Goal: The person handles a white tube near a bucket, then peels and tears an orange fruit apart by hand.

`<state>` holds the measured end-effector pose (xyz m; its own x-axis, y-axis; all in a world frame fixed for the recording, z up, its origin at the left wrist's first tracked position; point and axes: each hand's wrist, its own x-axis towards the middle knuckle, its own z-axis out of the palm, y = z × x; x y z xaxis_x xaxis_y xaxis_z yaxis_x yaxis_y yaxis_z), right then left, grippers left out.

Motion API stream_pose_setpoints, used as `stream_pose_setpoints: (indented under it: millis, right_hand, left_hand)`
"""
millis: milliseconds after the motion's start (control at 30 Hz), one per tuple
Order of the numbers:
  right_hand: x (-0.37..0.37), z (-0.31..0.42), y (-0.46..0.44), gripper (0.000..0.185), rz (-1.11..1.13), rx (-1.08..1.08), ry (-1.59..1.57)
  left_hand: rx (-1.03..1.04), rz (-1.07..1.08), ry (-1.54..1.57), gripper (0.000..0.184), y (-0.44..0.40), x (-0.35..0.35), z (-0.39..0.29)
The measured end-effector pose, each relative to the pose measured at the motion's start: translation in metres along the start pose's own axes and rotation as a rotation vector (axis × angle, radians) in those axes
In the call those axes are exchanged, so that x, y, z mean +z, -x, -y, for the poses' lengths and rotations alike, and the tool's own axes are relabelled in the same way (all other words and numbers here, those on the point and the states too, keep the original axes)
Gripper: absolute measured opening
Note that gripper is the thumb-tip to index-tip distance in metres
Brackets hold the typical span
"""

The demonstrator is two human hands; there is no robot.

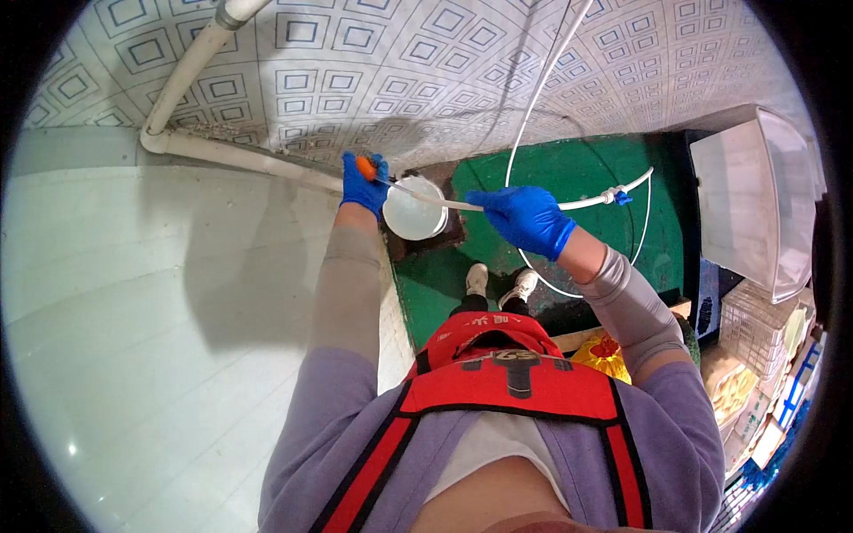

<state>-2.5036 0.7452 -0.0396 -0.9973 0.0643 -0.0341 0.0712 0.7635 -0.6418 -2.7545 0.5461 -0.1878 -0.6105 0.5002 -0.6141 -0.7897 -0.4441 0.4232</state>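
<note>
My left hand (pixel 364 185), in a blue glove, is closed around a tool with an orange handle (pixel 365 168) and a thin shaft. That shaft points right, towards the end of a white hose (pixel 458 205); I cannot tell whether it goes inside. My right hand (pixel 526 220), also gloved in blue, grips the hose farther along. Beyond that hand the hose runs right to a fitting with a blue valve handle (pixel 621 197). Between and below the hands stands a white bucket (pixel 415 213) that seems to hold water.
A pale tank (pixel 222 293) fills the left side, with a white pipe (pixel 240 160) along its far edge. Green flooring (pixel 613 164) lies under my feet. A translucent bin (pixel 737 195) and plastic crates (pixel 753 329) stand at right. The tiled wall (pixel 426 53) is ahead.
</note>
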Motion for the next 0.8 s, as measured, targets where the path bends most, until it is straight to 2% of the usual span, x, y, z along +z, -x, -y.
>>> stream_pose_setpoints:
  millis: [100,133,200,233,300,367,500,567,700,733,767,800]
  right_hand:
    - [-0.001,0.001,-0.001,0.029,-0.021,-0.001,0.025]
    - [-0.002,0.001,-0.002,0.027,-0.045,-0.009,0.038]
    - [0.001,-0.003,-0.001,0.028,-0.05,-0.014,0.042]
    - [0.003,-0.005,-0.001,0.028,-0.054,-0.021,0.046]
    - [0.002,-0.005,-0.001,0.029,-0.026,-0.001,0.027]
    - [0.001,-0.005,-0.001,0.031,0.002,0.018,0.009]
    - [-0.001,0.001,-0.003,0.031,0.045,0.06,0.023]
    - [-0.001,0.0,-0.003,0.031,0.058,0.08,0.036]
    - [0.011,-0.016,-0.009,0.03,-0.018,0.064,0.083]
    - [0.014,-0.02,-0.011,0.028,-0.073,0.053,0.121]
    - [0.018,-0.023,-0.014,0.028,-0.073,0.054,0.122]
    - [0.023,-0.025,-0.017,0.029,-0.082,0.068,0.113]
  left_hand:
    - [-0.056,-0.121,0.162,0.034,-0.008,0.001,0.002]
    - [0.113,-0.052,-0.04,0.024,-0.01,-0.003,0.006]
    - [0.282,0.02,-0.244,0.017,-0.015,-0.011,0.006]
    - [0.279,0.014,-0.405,0.012,-0.011,-0.012,0.003]
    - [0.274,0.008,-0.567,0.014,-0.007,-0.012,0.002]
    - [0.247,0.042,-0.295,0.014,0.001,0.0,0.004]
    - [0.349,-0.088,-0.22,0.01,0.018,0.032,0.014]
    - [0.269,-0.292,-0.073,0.008,0.029,0.048,0.014]
    - [0.14,-0.274,0.15,0.009,0.018,0.018,0.023]
    - [0.073,-0.112,0.11,0.013,0.009,-0.002,0.032]
    - [0.008,0.051,0.069,0.017,0.02,0.008,0.034]
    - [-0.071,0.014,0.037,0.019,0.032,0.02,0.045]
